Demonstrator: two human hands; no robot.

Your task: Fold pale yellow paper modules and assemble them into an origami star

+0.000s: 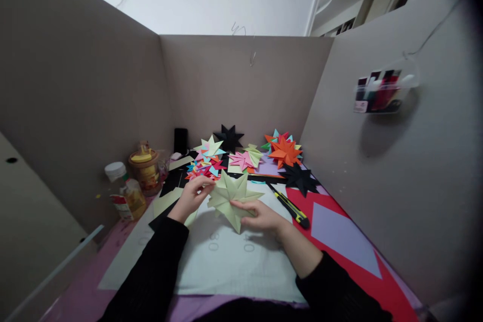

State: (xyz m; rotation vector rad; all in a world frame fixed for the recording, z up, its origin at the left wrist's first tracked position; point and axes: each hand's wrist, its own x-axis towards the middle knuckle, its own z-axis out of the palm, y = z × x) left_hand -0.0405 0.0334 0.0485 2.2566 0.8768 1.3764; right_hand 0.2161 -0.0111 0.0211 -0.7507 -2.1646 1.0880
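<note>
A pale yellow-green folded paper star (230, 192) is held up between my hands, above a white sheet with printed numbers (234, 266). My left hand (195, 196) pinches one of its points at the upper left. From the right, my right hand (260, 215) grips the star, with the index finger lying across its front near the middle and the thumb at a lower point. The fingers behind the star are hidden. Just right of my right hand lies a yellow-and-black utility knife (290, 207).
Folded stars in several colours, among them an orange star (285, 152) and black stars (300, 178), lie at the back. A bottle (126, 193) and a lidded jar (146, 171) stand left. Red paper (328, 251) bears a lilac sheet (345, 236) at right. Grey panels surround the table.
</note>
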